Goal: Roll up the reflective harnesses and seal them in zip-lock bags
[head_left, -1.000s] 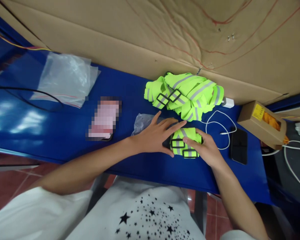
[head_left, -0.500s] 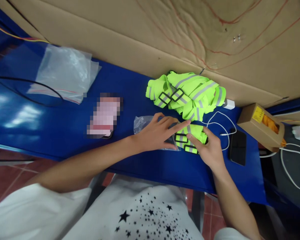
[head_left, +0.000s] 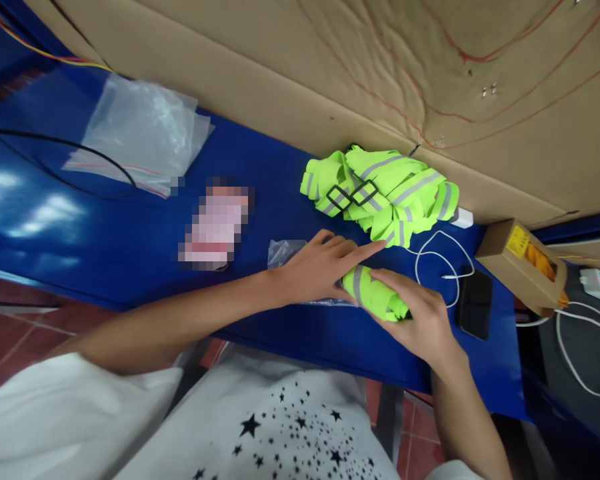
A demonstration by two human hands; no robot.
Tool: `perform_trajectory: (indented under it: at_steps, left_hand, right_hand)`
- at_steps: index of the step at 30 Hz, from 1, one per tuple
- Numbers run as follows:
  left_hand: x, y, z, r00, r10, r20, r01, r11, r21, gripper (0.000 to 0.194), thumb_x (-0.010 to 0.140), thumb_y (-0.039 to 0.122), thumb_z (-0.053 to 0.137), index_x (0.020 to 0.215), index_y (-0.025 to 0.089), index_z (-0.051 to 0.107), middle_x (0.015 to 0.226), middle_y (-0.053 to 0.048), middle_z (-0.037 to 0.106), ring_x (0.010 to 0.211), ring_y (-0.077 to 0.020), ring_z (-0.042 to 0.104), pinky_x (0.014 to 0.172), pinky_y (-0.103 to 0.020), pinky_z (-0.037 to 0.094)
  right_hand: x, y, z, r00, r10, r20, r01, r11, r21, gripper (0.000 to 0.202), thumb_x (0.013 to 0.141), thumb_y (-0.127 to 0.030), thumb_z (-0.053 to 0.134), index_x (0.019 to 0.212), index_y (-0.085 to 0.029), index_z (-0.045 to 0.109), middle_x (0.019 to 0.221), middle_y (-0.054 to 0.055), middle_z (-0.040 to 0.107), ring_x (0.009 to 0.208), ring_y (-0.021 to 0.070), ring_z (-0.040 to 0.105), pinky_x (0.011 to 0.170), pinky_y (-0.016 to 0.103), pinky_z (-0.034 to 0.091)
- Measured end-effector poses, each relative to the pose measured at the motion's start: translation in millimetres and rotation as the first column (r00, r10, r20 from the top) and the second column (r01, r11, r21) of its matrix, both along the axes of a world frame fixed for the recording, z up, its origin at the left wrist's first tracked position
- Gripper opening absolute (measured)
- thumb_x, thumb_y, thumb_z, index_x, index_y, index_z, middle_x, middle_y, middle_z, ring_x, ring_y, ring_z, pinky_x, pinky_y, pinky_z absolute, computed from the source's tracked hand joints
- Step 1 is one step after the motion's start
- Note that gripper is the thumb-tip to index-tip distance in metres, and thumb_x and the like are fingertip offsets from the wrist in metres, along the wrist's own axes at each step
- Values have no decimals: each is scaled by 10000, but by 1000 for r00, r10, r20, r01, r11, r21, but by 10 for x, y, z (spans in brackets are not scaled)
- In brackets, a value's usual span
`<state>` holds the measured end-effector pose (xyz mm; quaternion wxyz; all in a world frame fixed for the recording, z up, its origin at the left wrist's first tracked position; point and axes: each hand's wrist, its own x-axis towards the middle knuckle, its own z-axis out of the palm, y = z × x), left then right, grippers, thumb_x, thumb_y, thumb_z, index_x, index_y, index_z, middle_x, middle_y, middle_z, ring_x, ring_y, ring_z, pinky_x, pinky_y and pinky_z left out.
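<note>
My right hand (head_left: 423, 320) is wrapped round a folded neon-yellow reflective strap bundle (head_left: 373, 291), its grey stripe showing on top. My left hand (head_left: 320, 267) reaches the bundle's left end, index finger stretched out over it and thumb beneath; its fingers are apart. Under my left hand lies a clear plastic bag (head_left: 285, 253), mostly hidden by the hand and wrist. Just behind my hands rests a larger heap of neon-yellow straps (head_left: 395, 187) with grey stripes and black buckles.
On the blue table (head_left: 260, 333) are clear zip bags (head_left: 140, 133), a pixelated pink item (head_left: 215, 227), a black phone (head_left: 475, 303), a white cable (head_left: 417, 267) and a cardboard box (head_left: 520, 267). Cardboard panels line the back.
The small strap bundle has been tipped over in my right hand, so its black buckles no longer show. My right hand has turned and moved slightly toward me. The view has shifted slightly.
</note>
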<state>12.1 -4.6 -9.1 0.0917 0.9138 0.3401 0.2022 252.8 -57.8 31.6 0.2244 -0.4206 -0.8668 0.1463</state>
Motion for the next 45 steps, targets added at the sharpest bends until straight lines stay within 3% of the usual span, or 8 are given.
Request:
perform_trajectory:
  at_steps: [3,8,13,19,26,33,39,45]
  left_hand:
    - [-25,-17,51,1000,-17,4,17,1000,15,709,1018,445,583,1606,209,265,1100,-58,727,970,-238,631,871,-381,354]
    - [-91,-31,146,999,17,38,-24,978,205,635,1010,276,582,1572,257,286,1124,-58,680,984,-242,593,854,-385,352]
    - [-161,-27,280,992,-124,30,116,974,195,553,1023,235,548,1523,126,340,1186,-108,664,1035,-238,593,896,-370,436]
    - [-224,4,327,998,-63,8,56,932,358,323,1018,126,497,1332,76,553,1119,-122,696,1055,-252,657,923,-390,506]
    - [-283,0,291,988,-154,-26,156,984,85,568,985,120,573,1525,104,399,1306,-156,679,1123,-235,696,944,-364,567]
    - [-285,17,303,967,-170,192,78,908,411,359,1035,142,512,1393,144,540,1079,-56,784,994,-158,749,884,-304,609]
    - [-192,-145,484,914,-179,365,82,960,266,347,1059,142,474,1398,92,530,1328,-136,721,1289,-190,671,1078,-333,590]
    - [-145,-154,478,866,-330,375,295,944,148,352,1043,87,472,1388,44,527,1311,-168,722,1316,-222,652,1158,-383,547]
  right_hand:
    - [-64,-59,147,985,119,123,-127,990,64,613,916,-217,696,1500,-284,524,1364,71,694,1244,272,687,1040,417,599]
    - [-211,-86,321,961,97,258,-175,938,299,410,917,-82,656,1314,-182,645,1247,128,727,1209,293,701,954,423,646]
    - [-183,17,243,950,103,295,-226,879,420,378,920,-74,670,1292,-140,662,1230,150,730,1179,316,717,944,450,656]
    - [-229,15,95,972,161,169,-223,853,471,401,880,-55,713,1272,-130,674,1237,168,715,1268,320,663,1006,456,634]
    - [-217,77,-119,993,112,31,-115,908,403,424,917,-87,660,1338,-133,653,1222,172,714,1214,307,695,976,453,646]
    - [-245,-42,116,983,147,108,-182,809,559,305,864,-138,774,1163,-177,728,1160,126,738,1236,304,672,954,462,661]
    - [-251,-257,297,966,240,94,-247,756,606,52,870,-317,797,913,-323,769,1102,-23,740,1272,235,625,1198,498,505]
    - [-241,-230,279,975,221,39,-209,833,513,212,848,-214,809,1054,-245,772,1092,47,753,1194,266,681,1045,476,618]
